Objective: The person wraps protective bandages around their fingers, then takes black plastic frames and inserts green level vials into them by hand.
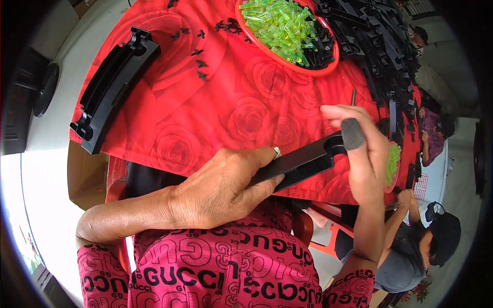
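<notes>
My left hand (221, 185) is closed round a long black plastic part (303, 163), holding it at a slant over the table's near edge. The part has a raised side wall and a rounded cutout at its far right end. Beside that end is my right hand (367, 149), its fingers stretched out and apart from the thumb. A dark cover (353, 134) wraps the thumb tip, which overlaps the end of the part. Nothing shows in the right fingers. On the table's left lies a larger curved black plastic part (115, 90) with a trough along it.
An orange-rimmed basin (321, 72) holds green translucent pieces (280, 25) and black bits. Small black cross-shaped pieces (201, 64) lie scattered on the red rose-patterned cloth (246, 118). Black strips (382, 51) are heaped at far right. Another person (421, 246) sits at right.
</notes>
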A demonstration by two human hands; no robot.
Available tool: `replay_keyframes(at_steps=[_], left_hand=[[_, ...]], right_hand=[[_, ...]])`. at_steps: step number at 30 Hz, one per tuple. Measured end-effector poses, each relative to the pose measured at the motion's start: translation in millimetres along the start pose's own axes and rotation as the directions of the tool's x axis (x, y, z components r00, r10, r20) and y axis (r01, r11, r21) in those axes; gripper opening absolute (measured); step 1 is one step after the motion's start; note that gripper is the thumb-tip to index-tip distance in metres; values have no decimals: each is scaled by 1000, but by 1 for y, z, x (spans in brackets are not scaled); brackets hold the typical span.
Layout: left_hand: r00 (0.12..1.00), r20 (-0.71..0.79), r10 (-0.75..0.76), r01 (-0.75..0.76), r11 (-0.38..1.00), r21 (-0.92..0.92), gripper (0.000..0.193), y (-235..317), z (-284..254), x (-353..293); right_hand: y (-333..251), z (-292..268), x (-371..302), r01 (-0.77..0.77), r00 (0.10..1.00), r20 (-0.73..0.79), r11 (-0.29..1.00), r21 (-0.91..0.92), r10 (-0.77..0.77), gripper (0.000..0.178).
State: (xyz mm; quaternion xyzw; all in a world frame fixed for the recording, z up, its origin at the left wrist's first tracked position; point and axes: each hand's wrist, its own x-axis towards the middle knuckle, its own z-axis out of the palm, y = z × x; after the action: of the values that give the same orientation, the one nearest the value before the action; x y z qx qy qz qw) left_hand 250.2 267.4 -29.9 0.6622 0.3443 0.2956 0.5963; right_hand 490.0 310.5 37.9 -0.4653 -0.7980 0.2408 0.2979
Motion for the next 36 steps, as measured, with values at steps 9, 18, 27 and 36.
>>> replay_keyframes(at_steps=[9, 18, 27, 36], left_hand=[[997, -69, -46, 44, 999, -30, 13, -5, 23, -3], [993, -66, -98, 99, 995, 2, 13, -6, 27, -4], [989, -73, -126, 131, 989, 69, 16, -3, 22, -3], [997, -72, -19, 17, 999, -32, 14, 0, 28, 6]], right_hand=[[2, 42, -12, -194, 960, -95, 871, 451, 264, 44], [1, 57, -23, -235, 921, -191, 877, 418, 338, 46], [2, 65, -24, -233, 909, -195, 839, 492, 367, 42], [-5, 31, -14, -180, 919, -225, 852, 492, 324, 37]])
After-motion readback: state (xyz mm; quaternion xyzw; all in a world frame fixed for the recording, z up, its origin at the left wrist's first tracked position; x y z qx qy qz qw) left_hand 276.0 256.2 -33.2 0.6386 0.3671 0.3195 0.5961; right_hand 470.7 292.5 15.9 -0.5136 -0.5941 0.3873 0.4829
